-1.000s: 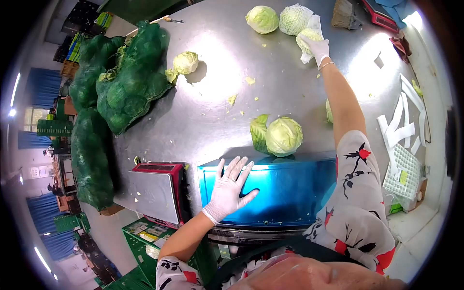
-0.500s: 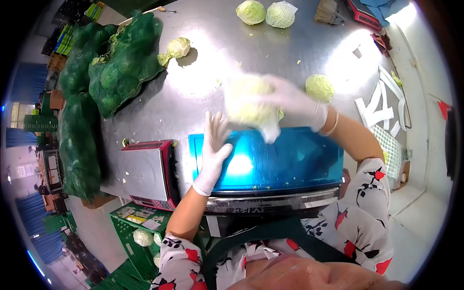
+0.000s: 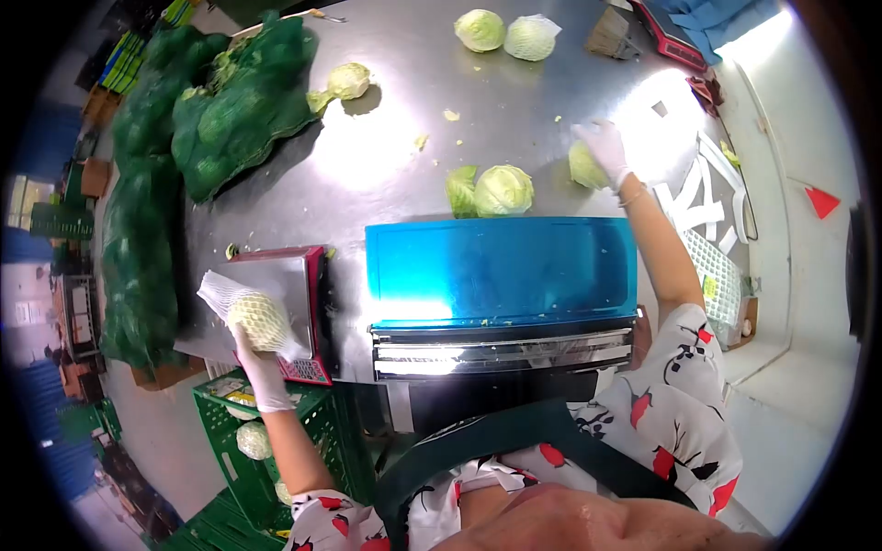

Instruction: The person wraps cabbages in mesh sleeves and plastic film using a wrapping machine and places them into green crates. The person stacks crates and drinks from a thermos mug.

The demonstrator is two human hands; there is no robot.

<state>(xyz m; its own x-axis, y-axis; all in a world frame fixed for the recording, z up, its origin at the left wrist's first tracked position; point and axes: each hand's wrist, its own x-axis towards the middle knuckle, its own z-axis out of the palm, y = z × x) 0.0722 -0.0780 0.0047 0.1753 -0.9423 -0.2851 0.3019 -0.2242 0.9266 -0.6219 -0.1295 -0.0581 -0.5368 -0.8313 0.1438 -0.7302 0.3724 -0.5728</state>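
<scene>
In a white foam net sleeve, a pale green cabbage (image 3: 259,320) is at the steel pan of the red scale (image 3: 296,275). My gloved left hand (image 3: 261,372) grips it from its lower left side; some fingers are hidden behind it. My gloved right hand (image 3: 604,150) is out at the right, with its fingers curved over a bare cabbage (image 3: 584,167) on the steel table. Between my hands lies a blue-topped machine (image 3: 501,271), and just beyond it rests another bare cabbage (image 3: 504,191) beside a loose leaf (image 3: 461,191).
Green mesh sacks (image 3: 243,115) of cabbages line the left. A trimmed cabbage (image 3: 348,81), a bare one (image 3: 480,30) and a netted one (image 3: 532,39) sit farther back. White net sleeves (image 3: 706,197) lie at right; a green crate (image 3: 230,432) stands below the scale.
My left hand has moved left from the blue top to the scale, now with a netted cabbage in it. My right hand has left the middle and reached the cabbage at right.
</scene>
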